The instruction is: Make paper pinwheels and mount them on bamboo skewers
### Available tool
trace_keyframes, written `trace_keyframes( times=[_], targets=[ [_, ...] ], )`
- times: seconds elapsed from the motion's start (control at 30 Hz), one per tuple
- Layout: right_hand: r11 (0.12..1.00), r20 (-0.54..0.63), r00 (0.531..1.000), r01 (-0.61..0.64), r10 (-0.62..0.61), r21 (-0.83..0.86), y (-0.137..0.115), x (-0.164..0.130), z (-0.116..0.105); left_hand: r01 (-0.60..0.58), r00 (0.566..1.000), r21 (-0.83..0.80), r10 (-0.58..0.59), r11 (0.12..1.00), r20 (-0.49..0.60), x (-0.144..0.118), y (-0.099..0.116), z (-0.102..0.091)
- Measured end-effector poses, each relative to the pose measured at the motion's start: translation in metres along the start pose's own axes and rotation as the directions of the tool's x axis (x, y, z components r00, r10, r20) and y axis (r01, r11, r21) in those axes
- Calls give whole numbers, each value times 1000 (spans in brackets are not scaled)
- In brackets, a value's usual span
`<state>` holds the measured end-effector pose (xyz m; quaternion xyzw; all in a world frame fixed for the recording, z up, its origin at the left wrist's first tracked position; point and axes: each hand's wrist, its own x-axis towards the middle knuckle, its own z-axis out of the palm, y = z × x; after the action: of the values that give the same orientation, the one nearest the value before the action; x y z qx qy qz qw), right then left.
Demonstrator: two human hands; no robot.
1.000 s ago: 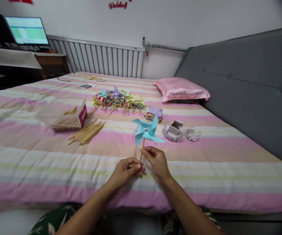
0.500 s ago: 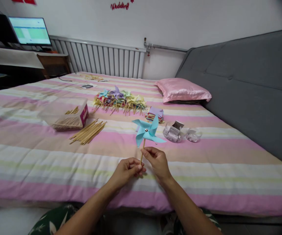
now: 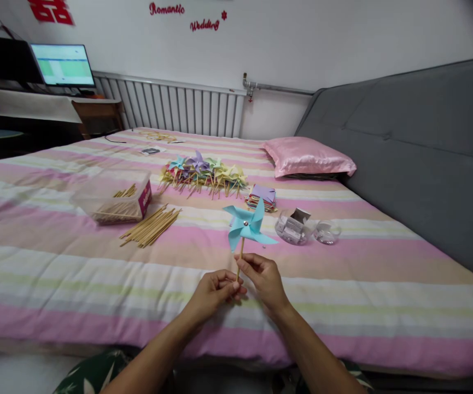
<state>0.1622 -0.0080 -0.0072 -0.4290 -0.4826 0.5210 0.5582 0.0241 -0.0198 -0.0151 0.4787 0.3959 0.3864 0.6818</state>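
The left hand [image 3: 214, 293] is closed in a pinch on the lower part of a thin wooden stick [image 3: 240, 261], and the right hand [image 3: 264, 278] is closed on the same stick just above it, fingers curled round so that the two hands touch. The stick stands nearly upright and carries a light blue paper pinwheel [image 3: 246, 227] at its top, fixed by a small shiny pin at the centre. It is held in the air over the near part of the striped bed [image 3: 343, 279], touching nothing else.

The risks start at the grip — the stick is slender, and two hands squeezing it so close together could bend or snap it if they twist against each other. The paper blades are soft; a finger straying upward would likely crease one. The pin may also work loose if the head is pushed sideways, and I cannot tell how firmly it sits.

Farther out, to the right and a little beyond the hands, lie a clear plastic tub [image 3: 291, 229] with small pieces in it and what looks like its lid [image 3: 326, 232] — a careless sweep of the right arm could tip them into the bedding, where small parts would be hard to find. A stack of folded coloured papers [image 3: 261, 197] lies just beyond. To the left are loose sticks [image 3: 151, 226] beside a box of sticks [image 3: 115, 196], and farther off a heap of finished pinwheels [image 3: 203, 174], well apart from the hands.
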Motion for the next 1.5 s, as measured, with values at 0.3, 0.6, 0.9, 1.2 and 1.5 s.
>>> trace_keyframes(
  times=[0.3,0.6,0.9,1.2,1.5],
  targets=[
    [999,129,991,-35,40,-38,-2,-2,3,-21,999,0,21,1000,-25,1,0,0],
    [997,96,995,-18,25,-78,2,0,-1,-109,990,209,125,972,-69,2,2,-2],
    [996,191,982,28,-11,-87,-1,0,0,-124,991,162,129,979,-22,4,-2,-7],
    [994,167,986,33,-16,-101,-1,-1,0,-102,989,148,116,984,-88,5,0,-7],
    [985,-174,975,153,-137,78,-12,10,-20,-75,993,244,94,967,-70,4,-2,-7]
  ],
)
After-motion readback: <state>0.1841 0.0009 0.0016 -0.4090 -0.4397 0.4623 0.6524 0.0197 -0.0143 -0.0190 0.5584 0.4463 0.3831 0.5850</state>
